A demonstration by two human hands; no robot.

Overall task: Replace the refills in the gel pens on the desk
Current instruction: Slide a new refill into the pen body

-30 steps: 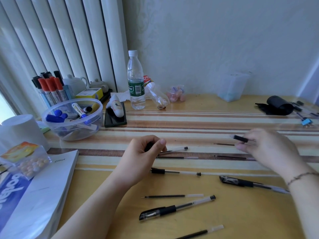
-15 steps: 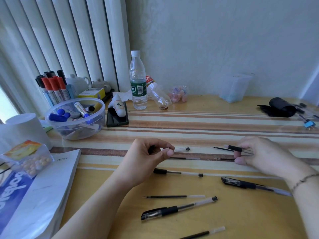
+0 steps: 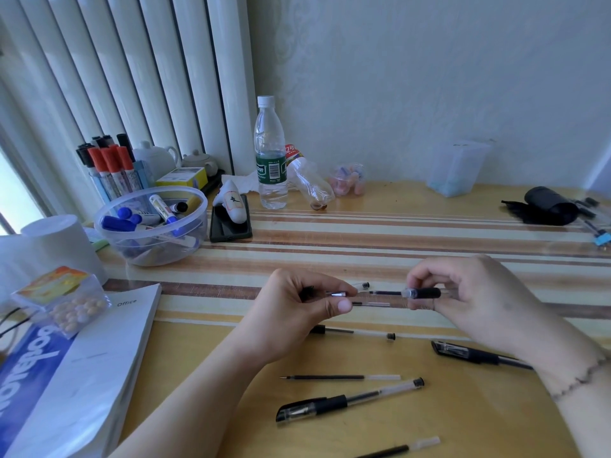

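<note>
My left hand (image 3: 297, 312) pinches a small pen tip piece (image 3: 338, 294) with a silver point, just above the desk. My right hand (image 3: 472, 299) grips a pen barrel (image 3: 425, 293) by its black grip, and a dark refill (image 3: 383, 292) sticks out of it toward the left hand. A short gap separates the two parts. On the desk lie a capped gel pen (image 3: 347, 401), a second capped pen (image 3: 476, 353), an uncapped pen (image 3: 353, 332) and loose refills (image 3: 340, 377), (image 3: 396, 450), (image 3: 370, 304).
A clear bowl of markers (image 3: 185, 246), a phone (image 3: 228, 231) and a water bottle (image 3: 270, 160) stand at the back left. A ream of paper (image 3: 99, 365) and a candy box (image 3: 62, 299) lie at the left. A black pouch (image 3: 549, 209) sits far right.
My right hand has carried the pen barrel leftward, toward my left hand, so the two parts now almost meet. My left hand stays over the same spot.
</note>
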